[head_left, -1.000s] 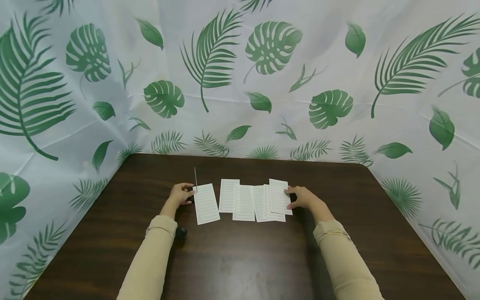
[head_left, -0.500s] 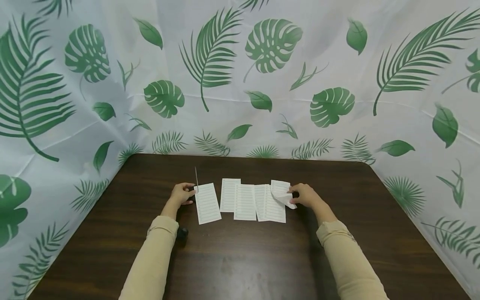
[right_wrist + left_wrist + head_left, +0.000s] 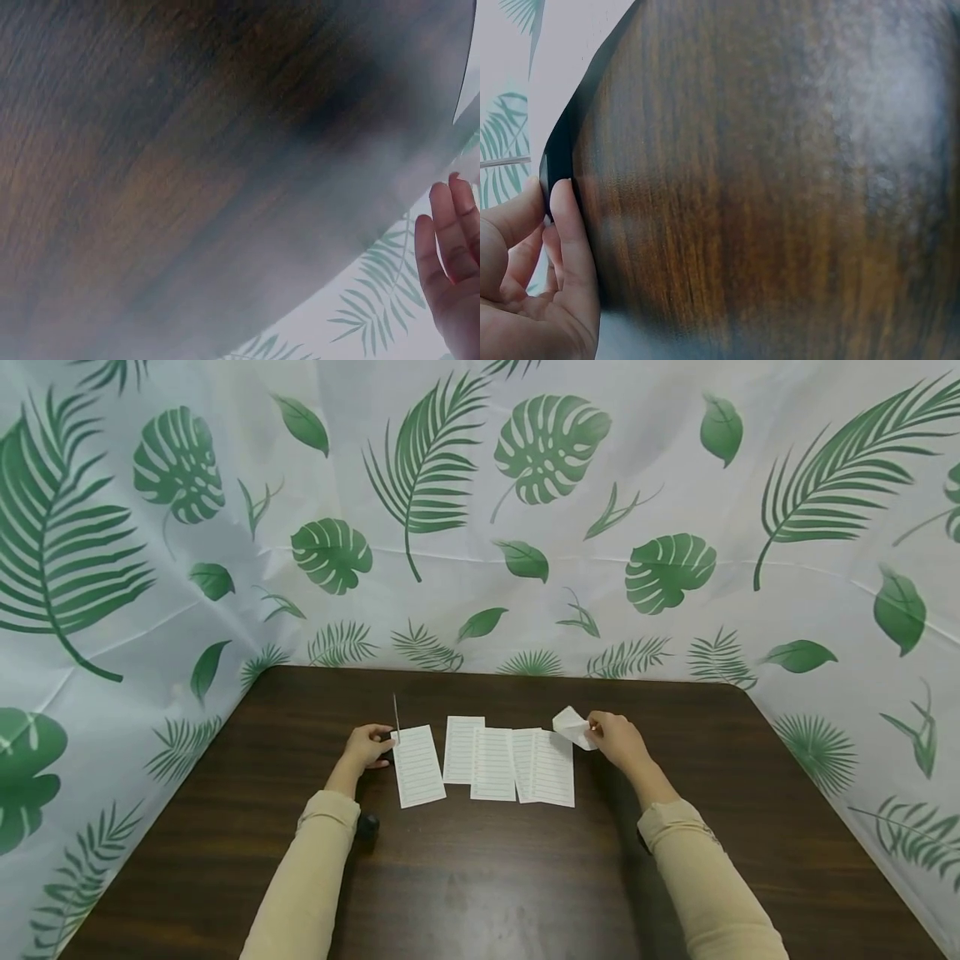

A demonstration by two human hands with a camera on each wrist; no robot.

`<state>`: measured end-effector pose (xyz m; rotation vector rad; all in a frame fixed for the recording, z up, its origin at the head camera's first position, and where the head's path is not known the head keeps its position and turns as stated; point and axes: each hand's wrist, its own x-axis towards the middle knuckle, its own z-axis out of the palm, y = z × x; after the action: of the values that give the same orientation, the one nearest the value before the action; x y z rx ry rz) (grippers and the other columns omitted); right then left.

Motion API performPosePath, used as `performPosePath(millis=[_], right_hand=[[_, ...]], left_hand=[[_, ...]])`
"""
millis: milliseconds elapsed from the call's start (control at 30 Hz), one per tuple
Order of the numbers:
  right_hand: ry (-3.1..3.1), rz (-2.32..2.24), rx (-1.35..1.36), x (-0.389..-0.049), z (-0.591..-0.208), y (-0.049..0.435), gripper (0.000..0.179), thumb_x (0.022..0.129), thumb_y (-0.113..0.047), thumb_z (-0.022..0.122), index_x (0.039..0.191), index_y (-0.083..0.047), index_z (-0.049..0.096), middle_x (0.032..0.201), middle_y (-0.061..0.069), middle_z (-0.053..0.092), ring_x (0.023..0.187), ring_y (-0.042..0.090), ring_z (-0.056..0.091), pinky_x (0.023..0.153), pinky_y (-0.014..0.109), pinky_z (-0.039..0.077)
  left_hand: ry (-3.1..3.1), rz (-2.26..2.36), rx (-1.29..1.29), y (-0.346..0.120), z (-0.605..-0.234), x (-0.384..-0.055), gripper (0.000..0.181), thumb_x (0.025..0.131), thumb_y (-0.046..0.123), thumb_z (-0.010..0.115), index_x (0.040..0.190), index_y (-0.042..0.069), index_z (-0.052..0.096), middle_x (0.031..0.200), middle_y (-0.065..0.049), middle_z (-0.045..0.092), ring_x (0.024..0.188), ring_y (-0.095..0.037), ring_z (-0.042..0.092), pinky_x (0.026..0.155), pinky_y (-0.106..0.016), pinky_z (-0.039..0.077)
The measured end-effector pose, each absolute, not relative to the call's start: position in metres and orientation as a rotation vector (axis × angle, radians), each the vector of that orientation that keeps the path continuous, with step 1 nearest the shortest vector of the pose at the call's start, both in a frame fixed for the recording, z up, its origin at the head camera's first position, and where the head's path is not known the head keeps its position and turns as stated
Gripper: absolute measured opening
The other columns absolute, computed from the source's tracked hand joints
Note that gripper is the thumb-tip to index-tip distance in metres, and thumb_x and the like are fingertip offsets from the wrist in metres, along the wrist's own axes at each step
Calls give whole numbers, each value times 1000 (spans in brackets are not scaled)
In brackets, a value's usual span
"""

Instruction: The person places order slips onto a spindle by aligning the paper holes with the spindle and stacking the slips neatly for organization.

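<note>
My left hand (image 3: 365, 747) pinches the black base (image 3: 560, 157) of a receipt spike (image 3: 397, 714), whose thin metal rod points up. A lined white paper slip (image 3: 419, 768) lies over that base, its upper left corner at the rod. My right hand (image 3: 617, 740) pinches another paper slip (image 3: 570, 727), raised and curled over with its pale side showing. Between the hands several lined slips (image 3: 493, 765) lie in a partly overlapping row on the table. In the right wrist view only a few fingers (image 3: 442, 225) show at the right edge.
The dark wooden table (image 3: 480, 868) has rounded far corners. Behind it and at the sides hangs a white curtain (image 3: 450, 468) with green leaf prints. A small black object (image 3: 367, 827) shows beside the left forearm.
My right hand has lifted the rightmost slip off the row; it bent over and rose toward the table's far side. The left hand stays at the spike's base.
</note>
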<state>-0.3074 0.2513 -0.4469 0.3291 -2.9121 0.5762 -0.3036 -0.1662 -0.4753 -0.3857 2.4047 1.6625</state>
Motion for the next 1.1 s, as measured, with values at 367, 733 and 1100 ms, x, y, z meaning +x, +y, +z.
performPosePath(millis=[367, 733, 1100], right_hand=[[-2818, 663, 340, -311, -442, 242, 7, 85, 0, 65, 88, 5, 61, 79, 19, 66, 64, 24, 57, 57, 39, 51], [-2814, 827, 159, -306, -444, 236, 48, 85, 6, 59, 129, 16, 43, 81, 23, 63, 65, 27, 56, 60, 38, 48], [-2873, 1078, -214, -300, -460, 248, 23, 87, -7, 50, 88, 11, 63, 74, 18, 63, 51, 15, 59, 48, 23, 45]], left_hand=[[2417, 1638, -387, -166, -473, -305, 38, 93, 4, 56, 130, 0, 51, 132, -27, 40, 86, -22, 54, 53, -18, 55], [2422, 1632, -389, -166, -472, -304, 38, 93, 5, 56, 130, 0, 52, 134, -27, 39, 92, -25, 54, 53, -18, 55], [2410, 1643, -390, -166, -471, -303, 39, 94, 4, 55, 132, 0, 50, 136, -27, 38, 111, -37, 53, 57, -20, 57]])
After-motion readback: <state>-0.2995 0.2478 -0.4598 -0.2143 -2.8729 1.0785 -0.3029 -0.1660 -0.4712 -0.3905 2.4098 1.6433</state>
